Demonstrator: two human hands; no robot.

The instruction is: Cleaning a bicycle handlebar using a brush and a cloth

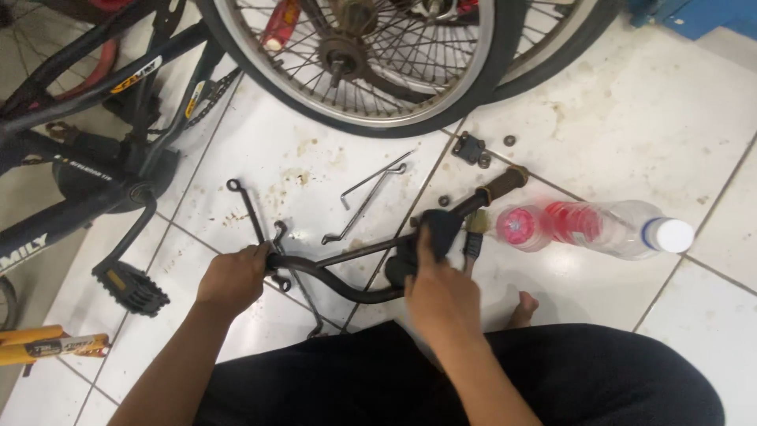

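While the left hand (pixel 234 278) is closed around one end of a dark curved handlebar (pixel 347 272) just left of the frame's centre, the right hand (pixel 438 292) is clamped on a black cloth (pixel 432 237) pressed against the bar's middle. The bar runs up and right to a brown grip (pixel 505 183), and a small brush (pixel 473 233) lies just beside the cloth. By the look of it, the step in hand is wiping the bar clean; the next move would call for a steady left-hand hold as the cloth slides along toward the grip. On the white tiled floor (pixel 646 118) lie two thin spanners (pixel 254 217), bent metal rods (pixel 367 197) and small nuts (pixel 509 140). A clear plastic bottle (pixel 599 227) with pink liquid lies at right. A bicycle wheel (pixel 355 71) fills the top; a pedal (pixel 130 288) sits lower left.
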